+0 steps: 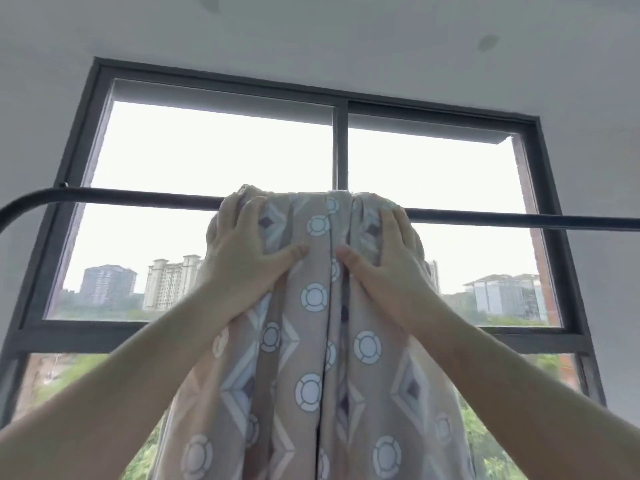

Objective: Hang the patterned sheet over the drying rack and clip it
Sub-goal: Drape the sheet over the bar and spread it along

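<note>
While the patterned sheet [313, 344] hangs bunched in folds over the dark drying rack rail [519, 219] before a large window [221, 150], the left grip [249, 252] and right grip [384, 261] each clasp a gather of cloth just below the rail. No clip is visible. Unspread and unclipped, the cloth's uneven weight could probably drag it off the rail if both grips let go.

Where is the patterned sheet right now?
Head view, centre: the patterned sheet hangs bunched over the black rail before the window, left hand and right hand gripping its top.
</note>
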{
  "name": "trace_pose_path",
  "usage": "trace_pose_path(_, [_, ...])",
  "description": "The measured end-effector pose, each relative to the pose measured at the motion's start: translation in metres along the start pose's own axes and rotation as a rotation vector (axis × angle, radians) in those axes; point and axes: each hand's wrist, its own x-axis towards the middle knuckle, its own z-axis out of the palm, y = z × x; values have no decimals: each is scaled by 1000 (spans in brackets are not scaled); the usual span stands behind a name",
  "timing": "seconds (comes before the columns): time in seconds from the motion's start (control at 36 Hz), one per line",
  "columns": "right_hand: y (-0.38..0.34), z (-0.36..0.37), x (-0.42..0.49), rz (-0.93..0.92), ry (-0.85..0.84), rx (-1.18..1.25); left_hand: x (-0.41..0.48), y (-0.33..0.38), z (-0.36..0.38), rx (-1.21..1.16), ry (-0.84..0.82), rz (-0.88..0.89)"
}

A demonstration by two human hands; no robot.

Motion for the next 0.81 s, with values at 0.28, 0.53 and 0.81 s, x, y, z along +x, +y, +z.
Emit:
trace_pose_path(0.28, [17, -1, -20, 240, -10, 226, -21, -21, -10, -283, -113, -223])
trace_pose_path(0.53, [-26, -41, 21, -6, 153, 189, 10, 7, -40, -132, 84, 5])
trace_pose_path(0.81, [-41, -47, 76, 103, -187, -41, 64, 3, -46, 513, -146, -29])
